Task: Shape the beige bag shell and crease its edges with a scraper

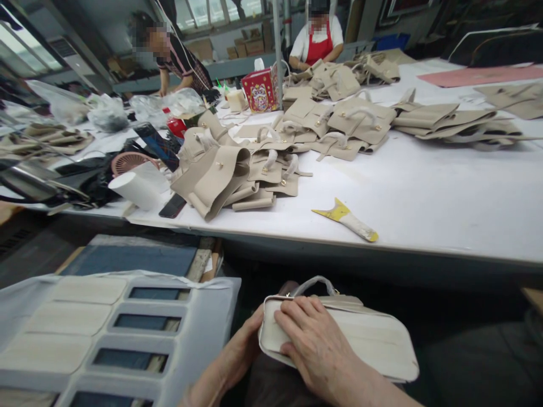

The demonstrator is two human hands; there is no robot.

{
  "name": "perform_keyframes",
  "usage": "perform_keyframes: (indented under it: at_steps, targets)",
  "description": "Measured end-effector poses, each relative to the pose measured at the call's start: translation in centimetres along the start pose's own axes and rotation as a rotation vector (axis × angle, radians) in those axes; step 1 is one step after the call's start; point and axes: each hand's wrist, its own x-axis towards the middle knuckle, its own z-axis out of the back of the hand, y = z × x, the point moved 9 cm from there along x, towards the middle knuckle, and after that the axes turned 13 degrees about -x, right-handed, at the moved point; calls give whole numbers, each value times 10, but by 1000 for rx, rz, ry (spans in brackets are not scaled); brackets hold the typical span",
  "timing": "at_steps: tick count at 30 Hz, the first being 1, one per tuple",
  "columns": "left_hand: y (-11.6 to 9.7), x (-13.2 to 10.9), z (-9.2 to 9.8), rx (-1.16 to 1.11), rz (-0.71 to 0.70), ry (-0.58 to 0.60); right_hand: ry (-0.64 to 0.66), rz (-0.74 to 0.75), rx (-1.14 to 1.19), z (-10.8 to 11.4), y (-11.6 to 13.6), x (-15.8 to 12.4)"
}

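Observation:
A beige handbag lies tipped over at my lap, its long, pale, round-cornered base panel facing up toward me. Its wrapped handle sticks out on the far side. My left hand grips the bag's left end, with the fingertips partly hidden behind the rim. Across the left part of the panel rests my right hand, its fingers laid on the surface and its thumb apart from them. The bag hides whatever supports it from below.
At lower left, a translucent tray-like sheet carries several pale panels. Beige bag pieces are heaped on the white table, near a yellow-tipped scraper-like tool. Two people work across the table.

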Motion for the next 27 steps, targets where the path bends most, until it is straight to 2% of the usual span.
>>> perform_keyframes:
  at_steps: [4, 10, 14, 17, 21, 24, 27]
  targets:
    - [-11, -3, -8, 111, -102, -42, -19, -10, 34, 1, -2, 0]
    - [-23, -3, 6, 336, -234, -175, -49, -37, 82, 0, -7, -1]
    - [-28, 2, 7, 498, -289, -187, -35, -52, 88, -5, -9, 1]
    - [-31, 7, 3, 532, -306, -152, -13, -79, 116, -6, -10, 3]
    - [-26, 8, -2, 391, -262, -143, 3, -123, 161, -1, -8, 4]
    - [-16, 4, -4, 169, -214, -163, -14, -153, 168, 5, -4, 0]
    - [-7, 2, -4, -37, -197, -128, -43, -177, 164, 9, -1, -5]
